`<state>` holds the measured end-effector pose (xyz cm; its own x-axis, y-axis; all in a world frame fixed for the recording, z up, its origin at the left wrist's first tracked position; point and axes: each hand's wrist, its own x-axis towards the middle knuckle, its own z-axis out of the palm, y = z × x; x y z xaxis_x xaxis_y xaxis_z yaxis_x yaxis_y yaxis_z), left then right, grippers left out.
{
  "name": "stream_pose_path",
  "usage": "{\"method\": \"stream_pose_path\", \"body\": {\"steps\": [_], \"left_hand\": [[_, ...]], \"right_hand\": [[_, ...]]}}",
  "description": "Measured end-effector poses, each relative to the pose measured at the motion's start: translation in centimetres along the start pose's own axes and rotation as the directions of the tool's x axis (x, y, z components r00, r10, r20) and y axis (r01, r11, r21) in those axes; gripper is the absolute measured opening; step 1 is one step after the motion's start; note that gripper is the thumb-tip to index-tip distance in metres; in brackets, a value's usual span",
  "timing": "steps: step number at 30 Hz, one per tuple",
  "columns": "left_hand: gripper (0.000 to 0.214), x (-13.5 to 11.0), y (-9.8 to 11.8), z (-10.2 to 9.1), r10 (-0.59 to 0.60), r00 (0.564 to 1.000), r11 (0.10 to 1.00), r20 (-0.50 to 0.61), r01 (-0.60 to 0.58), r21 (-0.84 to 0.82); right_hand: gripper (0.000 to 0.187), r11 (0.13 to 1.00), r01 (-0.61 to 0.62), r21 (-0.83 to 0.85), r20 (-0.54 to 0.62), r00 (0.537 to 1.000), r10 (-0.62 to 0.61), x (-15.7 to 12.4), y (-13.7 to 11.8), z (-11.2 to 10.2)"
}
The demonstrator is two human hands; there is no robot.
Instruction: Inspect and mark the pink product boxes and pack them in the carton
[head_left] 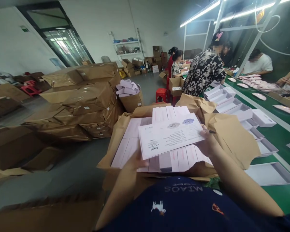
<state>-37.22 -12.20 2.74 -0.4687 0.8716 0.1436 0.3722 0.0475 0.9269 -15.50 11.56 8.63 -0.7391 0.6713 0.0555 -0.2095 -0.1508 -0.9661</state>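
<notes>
Both hands hold a white printed instruction leaflet [171,135] up in front of me, one at each lower corner. My left hand [135,161] grips its near left edge, and my right hand [207,145] grips its right side, with a dark pen-like item showing just past those fingers. Under the leaflet stands an open cardboard carton [116,151] lined with brown kraft paper. It is packed with upright pale pink flat boxes [181,158]. The leaflet hides the middle of that row.
Open white gift boxes [232,106] line a green workbench [282,196] on my right. Co-workers [203,71] stand and sit along it, with pink items on its surface. Paper-wrapped cartons [79,103] are stacked on the grey floor at left, beside a red stool [161,94].
</notes>
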Motion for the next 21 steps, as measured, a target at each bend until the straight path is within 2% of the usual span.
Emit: {"method": "stream_pose_path", "body": {"steps": [2,3,5,7,8,9,11,13,14,16,17,19,21], "left_hand": [[0.145,0.1,0.0,-2.2,0.008,0.999,0.99,-0.047,-0.015,-0.143],[0.142,0.0,0.2,-3.1,0.033,0.998,0.988,-0.058,-0.042,-0.148],[0.133,-0.2,1.0,-3.7,0.068,0.998,0.998,0.007,-0.068,0.007],[0.125,-0.2,2.4,-2.5,-0.015,0.99,0.951,0.139,-0.029,0.309],[0.121,0.0,3.2,-1.5,-0.102,0.98,0.879,0.171,0.008,0.477],[0.116,0.3,4.0,-0.4,-0.167,0.974,0.797,0.152,0.043,0.602],[0.104,0.8,5.3,1.6,-0.226,0.97,0.698,0.092,0.095,0.71],[0.095,1.3,6.2,2.7,-0.237,0.97,0.672,0.058,0.12,0.731],[0.094,1.5,6.5,3.0,-0.235,0.971,0.667,0.046,0.127,0.734],[0.099,1.9,6.7,3.3,-0.22,0.975,0.657,0.023,0.131,0.742],[0.103,2.1,6.7,3.4,-0.206,0.978,0.653,0.013,0.128,0.747],[0.107,2.5,6.8,3.8,-0.174,0.985,0.646,0.006,0.11,0.755],[0.102,2.8,7.0,4.2,-0.158,0.987,0.636,0.005,0.098,0.766]], "right_hand": [[0.053,0.998,-0.048,0.027,-0.071,0.996,0.05,0.3,1.2,0.0],[0.055,0.997,-0.075,0.017,-0.076,0.994,0.076,0.4,2.0,0.2],[0.055,0.993,-0.103,-0.063,-0.048,0.994,0.1,0.8,3.4,0.9],[0.054,0.983,-0.12,-0.137,-0.042,0.992,0.115,1.3,3.9,1.4],[0.054,0.979,-0.105,-0.174,-0.067,0.993,0.095,1.6,3.7,1.4],[0.054,0.974,-0.059,-0.22,-0.098,0.994,0.039,1.9,3.1,1.4],[0.052,0.937,0.114,-0.331,-0.087,0.985,-0.151,2.2,1.1,1.7],[0.049,0.883,0.281,-0.377,0.064,0.958,-0.278,2.4,-1.4,2.8],[0.051,0.869,0.327,-0.37,0.175,0.944,-0.281,2.5,-2.5,3.7],[0.055,0.867,0.333,-0.371,0.374,0.908,-0.189,3.4,-3.8,6.2],[0.052,0.86,0.318,-0.399,0.434,0.892,-0.129,4.1,-3.9,7.5],[0.04,0.826,0.265,-0.497,0.46,0.888,-0.009,5.9,-3.3,9.6],[0.033,0.758,0.19,-0.624,0.397,0.912,0.098,7.7,-2.1,10.6]]}}
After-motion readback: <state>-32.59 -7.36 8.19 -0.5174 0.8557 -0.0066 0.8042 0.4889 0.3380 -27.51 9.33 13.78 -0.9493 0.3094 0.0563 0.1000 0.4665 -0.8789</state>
